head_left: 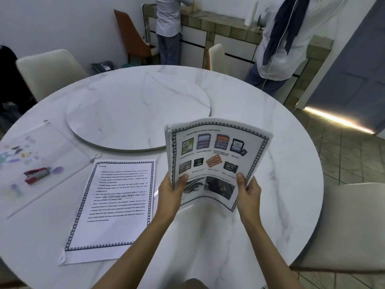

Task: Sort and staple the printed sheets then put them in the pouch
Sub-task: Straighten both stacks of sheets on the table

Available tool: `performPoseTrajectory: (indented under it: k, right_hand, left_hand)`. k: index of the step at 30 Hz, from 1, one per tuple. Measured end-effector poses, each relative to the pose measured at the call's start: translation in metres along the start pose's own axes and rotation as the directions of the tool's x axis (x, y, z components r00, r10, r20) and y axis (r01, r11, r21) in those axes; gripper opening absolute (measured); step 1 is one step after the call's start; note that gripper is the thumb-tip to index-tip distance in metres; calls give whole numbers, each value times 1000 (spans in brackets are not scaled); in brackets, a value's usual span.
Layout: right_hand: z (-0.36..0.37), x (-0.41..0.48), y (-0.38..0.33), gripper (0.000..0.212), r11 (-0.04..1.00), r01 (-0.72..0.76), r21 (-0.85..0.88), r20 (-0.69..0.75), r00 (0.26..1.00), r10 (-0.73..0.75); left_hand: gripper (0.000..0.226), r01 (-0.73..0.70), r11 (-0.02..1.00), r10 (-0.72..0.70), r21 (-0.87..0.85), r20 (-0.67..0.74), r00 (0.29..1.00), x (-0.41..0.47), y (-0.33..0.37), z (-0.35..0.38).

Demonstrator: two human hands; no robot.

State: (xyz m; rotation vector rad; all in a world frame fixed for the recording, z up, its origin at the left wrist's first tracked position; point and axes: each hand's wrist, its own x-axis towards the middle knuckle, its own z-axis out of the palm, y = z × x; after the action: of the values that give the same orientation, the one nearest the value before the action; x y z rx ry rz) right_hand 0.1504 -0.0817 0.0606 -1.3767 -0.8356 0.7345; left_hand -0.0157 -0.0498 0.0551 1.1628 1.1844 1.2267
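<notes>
1. we held a sheaf of printed sheets (216, 161) above the near right part of the tabletop (291, 155), lifted clear of it.
2. its long axis ran away from us, top edge toward the far side, print facing us; the top page showed rows of memory-card pictures inside a patterned border, and the sheaf bowed across its middle.
3. our left hand (170, 190) gripped the lower left edge, thumb on the front page and fingers (166, 184) curled behind.
4. our right hand (248, 192) gripped the lower right edge the same way, thumb on the page.
5. a second pile of sheets (116, 205) lay flat on the tabletop just left of our left forearm, long axis also near to far, heading at the far end, the top leaning slightly right; its near left corner was dog-eared.
6. the clear pouch (62, 147) lay flat to the left of that pile, its zip edge running diagonally from the far left down toward the pile, with the ring pull (96, 156) near the pile's far left corner.
7. a red stapler (36, 175) lay within the pouch's outline, long axis roughly left to right; we could not tell whether it was on or inside the pouch.
8. a round turntable (135, 109) sat on the tabletop beyond the papers.
9. two people stood at a tiled counter (229, 21) behind.
</notes>
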Motion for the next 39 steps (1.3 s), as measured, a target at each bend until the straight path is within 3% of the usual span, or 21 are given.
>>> performPoseTrajectory:
  k: [19,23,27,29,33,39]
  right_hand:
    - [-7,-15,20,23,998,-50,-28,5,999,50]
    - [-6,-24,33,32,992,-87,-91,-2,996,87]
    - [-9,-13,29,16,972,-131,-193,16,991,136]
    - [-13,-2,30,20,949,-143,-283,41,986,161]
    - [-20,11,36,29,875,-191,-444,70,967,246]
    - [-24,10,58,30,730,-246,-638,89,918,387]
  left_hand:
    - [33,16,995,-15,97,-12,1000,-15,-27,-10]
    - [36,58,985,-62,160,25,998,-17,-41,-17]
    - [35,48,962,-64,269,53,997,-9,-39,-21]
    - [28,38,939,-70,341,82,994,-6,-37,-22]
    - [29,82,882,-158,464,128,979,-6,-39,-20]
    - [34,299,724,-418,621,51,907,-14,-63,-17]
